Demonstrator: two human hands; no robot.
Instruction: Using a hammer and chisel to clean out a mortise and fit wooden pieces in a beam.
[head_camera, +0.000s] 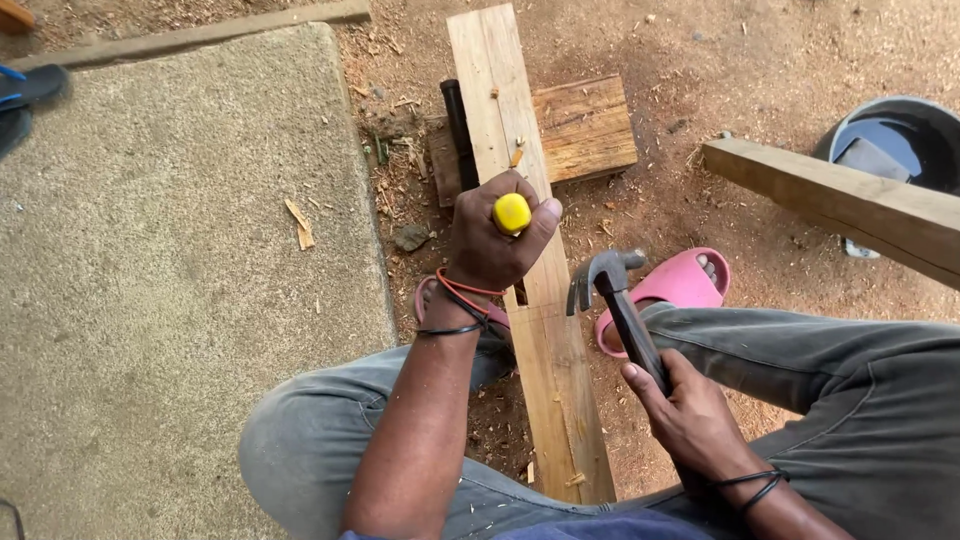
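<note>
Presently the left hand (495, 235) is fisted tight around a chisel (511, 213), of which only the rounded yellow butt shows; the blade is hidden under the fist, so its contact with the plank (520, 150) cannot be confirmed. The right hand (690, 410) is wrapped low on the dark handle of a claw hammer (603, 275), whose steel head hangs just right of the plank and short of the chisel.

Judged step: chiselling into the plank near its middle, hammer raised between blows. The next blow calls for a square hit on the small yellow butt, with the fist kept steady so the edge stays in its cut.

The plank is long, narrow, pale and rough-sawn, running from between the knees away from the person. A darker, squarish wood block (585, 125) lies under its far part, and a black rod (460, 130) lies along the plank's left edge there. A pink slide sandal (675, 285) sits right of the plank, its mate partly hidden to the left. Left of the plank lies a coarse grey concrete slab (170, 250); right of it, reddish dirt strewn with chips, a squared timber beam (840, 200) and a dark bucket (900, 135).
</note>
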